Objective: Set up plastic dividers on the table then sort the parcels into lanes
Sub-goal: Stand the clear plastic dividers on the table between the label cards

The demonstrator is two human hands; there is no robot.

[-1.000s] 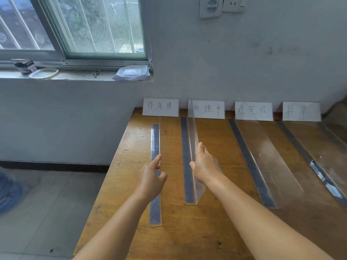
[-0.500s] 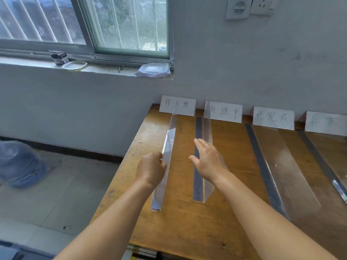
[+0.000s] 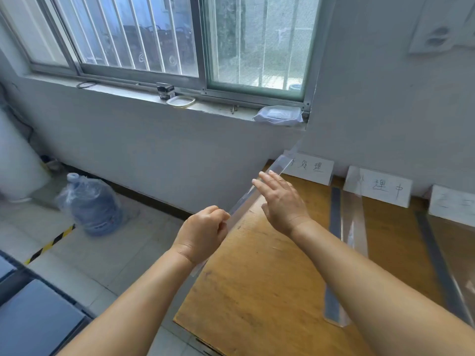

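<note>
Lower left of the frame: a water bottle is standing on the floor below the window sill. Centre: my left hand is gripping the near part of a clear plastic divider, fingers curled round it, over the left edge of the wooden table. Just right of it, my right hand is lying against the divider with fingers straight and relaxed. Right: a second divider is standing on the table; paper labels are leaning against the wall
</note>
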